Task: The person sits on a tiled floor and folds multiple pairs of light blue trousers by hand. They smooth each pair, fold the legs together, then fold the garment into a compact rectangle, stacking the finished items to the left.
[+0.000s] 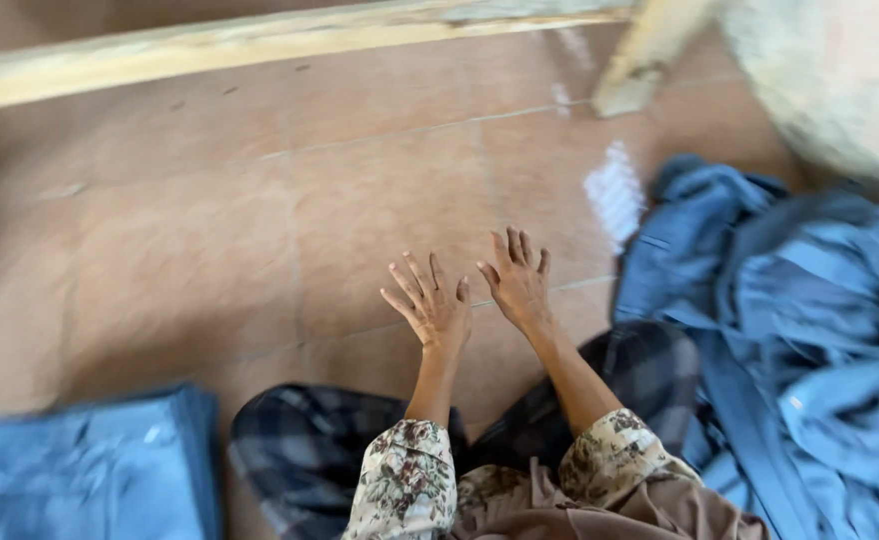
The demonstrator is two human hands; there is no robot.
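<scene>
Tiled floor (260, 230), both hands (480, 295) spread empty between folded blue stack (90, 470) and loose blue heap (790, 340).

Blue heap of cloth (810, 340) at three o'clock; blue folded stack (90, 470) at eight. Reddish-brown tiled floor (260, 230), dark plaid trousers (300, 450), floral cream sleeves (405, 480), pale yellow wooden beam (260, 45).

A pale wooden beam (260, 45) runs across the tiled floor (210, 230) beyond my plaid-covered knees (305, 450).
</scene>
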